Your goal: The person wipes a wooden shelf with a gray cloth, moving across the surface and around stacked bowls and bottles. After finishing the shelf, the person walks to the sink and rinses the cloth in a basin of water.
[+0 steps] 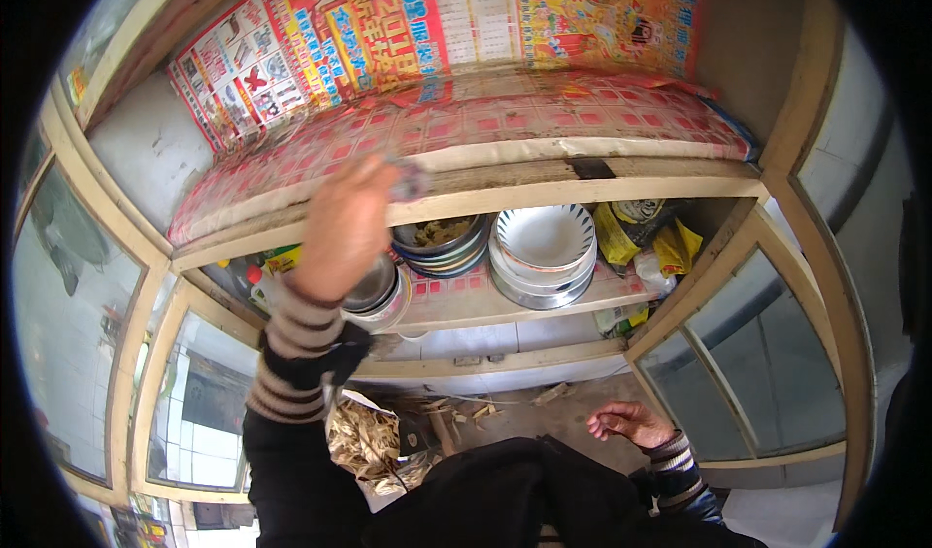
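Note:
My left hand (pixel 348 217), blurred, grips a crumpled greyish-purple rag (pixel 410 179) at the front edge of the cupboard's upper shelf (pixel 502 122). Red-and-white checked sheeting with dark specks covers that shelf. Below it, a stack of bowls (pixel 545 238), the top one white with blue strokes, stands on the lower shelf (pixel 455 297). Left of these, a metal bowl with food in it (pixel 439 233) tops another stack. Low on the right, my right hand (pixel 630 423) hangs apart from everything, fingers loosely curled, with nothing seen in it.
Glazed cupboard doors stand swung out at left (pixel 200 395) and right (pixel 750 351). Yellow-and-black packages (pixel 641 235) lie at the lower shelf's right end. A bag of dry husks (pixel 364 435) sits on the floor beside my left arm. Printed posters (pixel 364 31) line the upper back wall.

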`<state>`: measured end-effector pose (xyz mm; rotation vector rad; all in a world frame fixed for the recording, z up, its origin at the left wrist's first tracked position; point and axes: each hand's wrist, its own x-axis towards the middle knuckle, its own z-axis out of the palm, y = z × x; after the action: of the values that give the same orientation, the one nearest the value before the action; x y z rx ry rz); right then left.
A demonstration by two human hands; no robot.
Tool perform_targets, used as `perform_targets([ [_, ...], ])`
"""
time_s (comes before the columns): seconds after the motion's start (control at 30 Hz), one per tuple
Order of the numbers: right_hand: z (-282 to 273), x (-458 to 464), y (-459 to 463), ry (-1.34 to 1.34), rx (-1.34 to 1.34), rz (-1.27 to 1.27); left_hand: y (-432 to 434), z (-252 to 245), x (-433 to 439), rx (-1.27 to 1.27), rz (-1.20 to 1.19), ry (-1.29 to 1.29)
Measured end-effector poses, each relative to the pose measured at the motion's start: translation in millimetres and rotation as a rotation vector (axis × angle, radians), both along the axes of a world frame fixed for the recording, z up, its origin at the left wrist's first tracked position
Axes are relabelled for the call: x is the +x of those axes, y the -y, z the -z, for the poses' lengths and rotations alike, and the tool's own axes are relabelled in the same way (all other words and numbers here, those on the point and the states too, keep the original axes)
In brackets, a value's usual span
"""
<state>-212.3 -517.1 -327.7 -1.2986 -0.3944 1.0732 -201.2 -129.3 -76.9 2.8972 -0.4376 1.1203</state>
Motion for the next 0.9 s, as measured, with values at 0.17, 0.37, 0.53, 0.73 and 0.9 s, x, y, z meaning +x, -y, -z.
perform_targets([
  [0.17, 6.6, -6.2, 19.3, -0.045, -0.002, 0.063, 24.8, 6.1, 15.1, 0.129, -0.130, 0.023],
  [0.37, 1.8, 0.3, 5.7, -0.019, -0.005, -0.026, 113.3, 18.9, 72.1, 0.081, 0.016, 0.084],
  [0.53, 1.1, 11.9, -16.2, -0.002, -0.041, -0.107, 82.8, 18.3, 53.8, 0.050, 0.119, 0.090],
  [0.73, 11.1, 8.0, -1.9, 0.000, 0.039, -0.052, 7.3, 12.8, 1.2, 0.135, -0.182, 0.129],
  [0.9, 15.9, 0.0, 17.2, -0.030, 0.025, 0.014, 57.5, 18.5, 32.5, 0.153, -0.159, 0.188],
])
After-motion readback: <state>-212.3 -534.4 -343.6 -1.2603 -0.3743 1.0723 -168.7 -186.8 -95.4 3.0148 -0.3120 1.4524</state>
